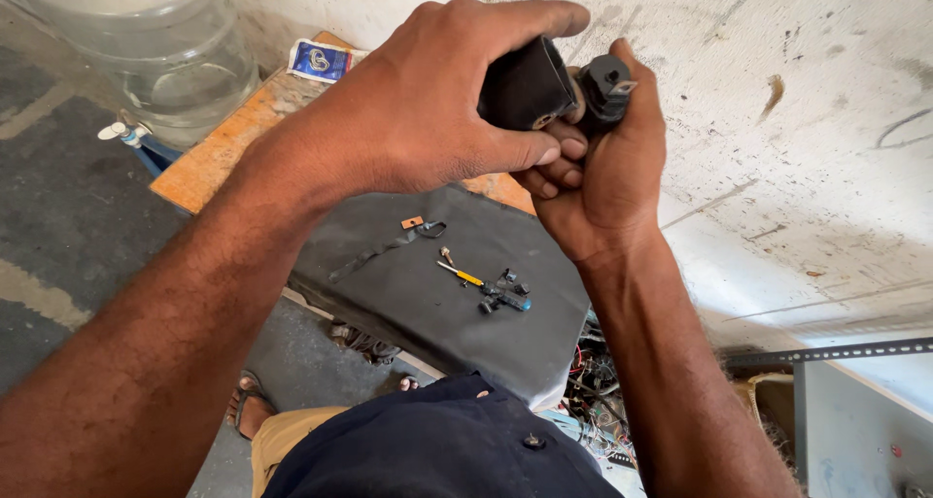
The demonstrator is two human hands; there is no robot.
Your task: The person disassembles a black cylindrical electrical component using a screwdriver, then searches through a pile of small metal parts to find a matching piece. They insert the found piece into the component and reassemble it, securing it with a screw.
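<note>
Up close, the left hand (428,109) wrapped its grip around a black cylinder (525,88), and the right hand (607,172) pinched the black plug (607,82) at its end. Below lay a dark mat (428,294) on the table (209,158), carrying a yellow screwdriver (459,274) and small black parts (503,294). Farther off stood a clear water jug (155,51).

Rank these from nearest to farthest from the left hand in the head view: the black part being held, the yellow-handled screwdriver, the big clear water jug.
1. Black part: gripped in the left hand itself, the right hand also on it.
2. Yellow-handled screwdriver: below the hands, lying on the dark mat.
3. Clear water jug: far left, top corner, beside the wooden board.
</note>
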